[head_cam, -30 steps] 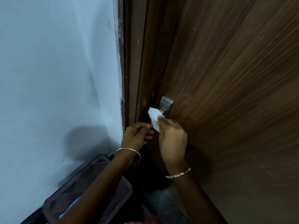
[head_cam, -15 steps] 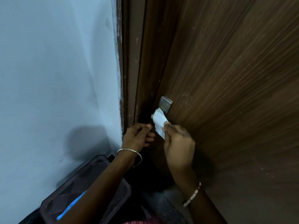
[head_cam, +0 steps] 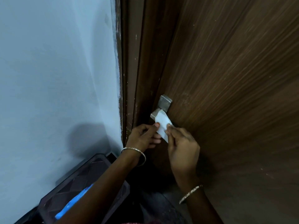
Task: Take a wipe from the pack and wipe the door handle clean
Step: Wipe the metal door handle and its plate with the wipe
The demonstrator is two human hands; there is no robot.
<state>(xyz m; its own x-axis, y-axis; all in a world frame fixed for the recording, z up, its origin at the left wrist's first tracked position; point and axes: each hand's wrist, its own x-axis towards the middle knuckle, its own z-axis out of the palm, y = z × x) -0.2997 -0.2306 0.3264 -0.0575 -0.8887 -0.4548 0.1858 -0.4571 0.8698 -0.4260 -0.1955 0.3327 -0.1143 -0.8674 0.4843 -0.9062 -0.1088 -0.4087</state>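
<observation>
A right hand point(head_cam: 182, 147) pinches a white wipe point(head_cam: 162, 125) against the metal handle point(head_cam: 155, 115) just above both hands, on a brown door point(head_cam: 226, 94). The left hand point(head_cam: 143, 136) is curled, thumb at the wipe's left edge (whether it grips the wipe cannot be told). A dark tray point(head_cam: 103, 167) lies under its forearm.

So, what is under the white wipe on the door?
The metal door handle. Only its end and the square plate above show; the rest is covered by the wipe, which the right hand pinches.
</observation>
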